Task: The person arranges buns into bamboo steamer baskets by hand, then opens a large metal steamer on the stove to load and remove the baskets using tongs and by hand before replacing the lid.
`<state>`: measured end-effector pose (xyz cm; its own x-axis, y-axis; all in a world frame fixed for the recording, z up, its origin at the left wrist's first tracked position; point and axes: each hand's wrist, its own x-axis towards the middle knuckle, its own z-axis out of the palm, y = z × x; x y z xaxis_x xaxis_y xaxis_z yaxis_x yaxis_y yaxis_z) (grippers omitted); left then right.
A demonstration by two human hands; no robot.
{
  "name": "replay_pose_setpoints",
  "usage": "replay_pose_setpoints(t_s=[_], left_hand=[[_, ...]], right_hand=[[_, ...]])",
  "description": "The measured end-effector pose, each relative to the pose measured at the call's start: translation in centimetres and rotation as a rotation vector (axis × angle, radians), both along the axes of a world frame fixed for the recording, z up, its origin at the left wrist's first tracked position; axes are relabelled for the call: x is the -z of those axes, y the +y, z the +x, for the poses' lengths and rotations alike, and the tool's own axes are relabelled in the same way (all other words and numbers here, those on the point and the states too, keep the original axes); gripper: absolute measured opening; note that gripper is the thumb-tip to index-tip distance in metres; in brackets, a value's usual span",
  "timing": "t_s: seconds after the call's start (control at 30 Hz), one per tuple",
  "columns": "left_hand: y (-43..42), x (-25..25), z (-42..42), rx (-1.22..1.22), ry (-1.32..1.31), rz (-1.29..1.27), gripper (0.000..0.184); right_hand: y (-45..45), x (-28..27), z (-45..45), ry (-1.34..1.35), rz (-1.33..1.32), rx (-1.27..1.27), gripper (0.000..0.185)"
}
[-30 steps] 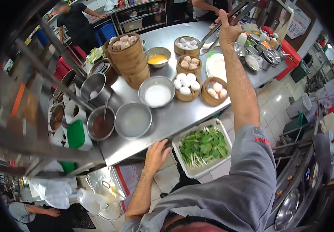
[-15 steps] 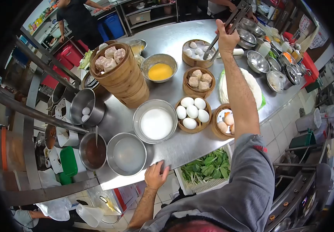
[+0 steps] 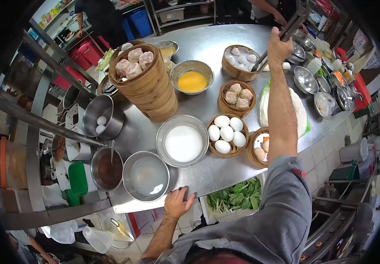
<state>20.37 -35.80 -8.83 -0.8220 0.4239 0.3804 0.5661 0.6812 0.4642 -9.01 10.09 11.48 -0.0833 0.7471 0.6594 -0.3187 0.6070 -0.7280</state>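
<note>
My right hand (image 3: 280, 48) is stretched across the table, wrapped round a pair of metal tongs (image 3: 292, 26). The tongs' lower ends reach the near right rim of a bamboo steamer (image 3: 228, 68) of white dumplings; whether they clamp the rim I cannot tell. My left hand (image 3: 177, 203) rests on the table's near edge, thumb apart from the fingers, holding nothing. Beside it stands a metal bowl of cloudy liquid (image 3: 146, 176). Under my right forearm are a steamer of brownish eggs (image 3: 259, 154), partly hidden, and a large white round mass on green leaves (image 3: 293, 108).
A tall bamboo steamer stack (image 3: 152, 92) topped with dumplings stands left. Nearby are bowls of yellow liquid (image 3: 193, 81) and white liquid (image 3: 183, 143), a basket of white eggs (image 3: 226, 134) and a dumpling steamer (image 3: 238, 97). Metal bowls (image 3: 305, 80) crowd the right. Other people stand beyond the table.
The whole view has shifted slightly, so the table's contents appear farther right and a little lower. My right hand stays round the tongs; my left hand stays on the table edge.
</note>
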Motion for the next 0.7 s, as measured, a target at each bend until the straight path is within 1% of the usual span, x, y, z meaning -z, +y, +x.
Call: replay_pose_setpoints(t_s=[0.1, 0.13, 0.23, 0.3, 0.33, 0.37, 0.4, 0.43, 0.47, 0.5, 0.57, 0.63, 0.67, 0.7], left_hand=[[-0.1, 0.0, 0.0, 0.006, 0.021, 0.003, 0.032], [0.0, -0.4, 0.1, -0.005, -0.001, -0.003, 0.032], [-0.3, 0.3, 0.3, -0.013, 0.026, 0.018, 0.031], [-0.4, 0.1, 0.3, -0.011, 0.017, 0.048, 0.030], [-0.7, 0.0, 0.5, 0.002, 0.009, 0.067, 0.030], [-0.9, -0.1, 0.5, -0.053, 0.008, 0.077, 0.030], [-1.1, -0.1, 0.4, 0.022, -0.078, 0.120, 0.030], [-1.7, -0.1, 0.6, 0.083, -0.153, 0.168, 0.030], [-2.4, -0.1, 0.9, 0.141, -0.242, 0.221, 0.030], [-3.2, -0.4, 1.1, 0.201, -0.319, 0.279, 0.029], [-5.3, -3.6, 2.9, 0.348, -0.408, 0.183, 0.029], [-8.5, -8.8, 5.7, 0.405, -0.310, 0.140, 0.029], [-10.4, -11.6, 7.1, 0.401, -0.363, 0.125, 0.029], [-12.9, -14.3, 8.5, 0.354, -0.352, 0.129, 0.029]], right_hand=[[1.8, -1.4, 0.5, 0.066, 0.071, 0.050, 0.029], [1.8, -2.3, 1.4, 0.027, 0.047, 0.064, 0.030], [-0.1, -5.8, 5.6, 0.059, 0.083, -0.037, 0.031], [0.2, -7.5, 8.0, -0.024, 0.178, 0.093, 0.033], [-0.4, -8.5, 9.6, 0.024, 0.258, 0.122, 0.031], [-0.9, -9.2, 11.1, 0.079, 0.334, 0.135, 0.032], [-0.1, -9.8, 13.5, -0.296, 0.743, 0.430, 0.029], [0.8, -10.3, 16.0, -0.487, 1.188, 0.764, 0.034], [3.6, -10.2, 16.2, -0.337, 1.293, 0.716, 0.041], [3.5, -10.5, 17.4, -0.337, 1.288, 0.637, 0.038], [0.6, -11.5, 20.9, -0.333, 0.907, 0.280, 0.032], [-3.4, -13.0, 24.2, -0.284, 0.513, -0.057, 0.026], [-5.9, -13.7, 26.1, -0.249, 0.370, -0.206, 0.023], [-8.2, -14.2, 27.7, -0.188, 0.264, -0.339, 0.018]])
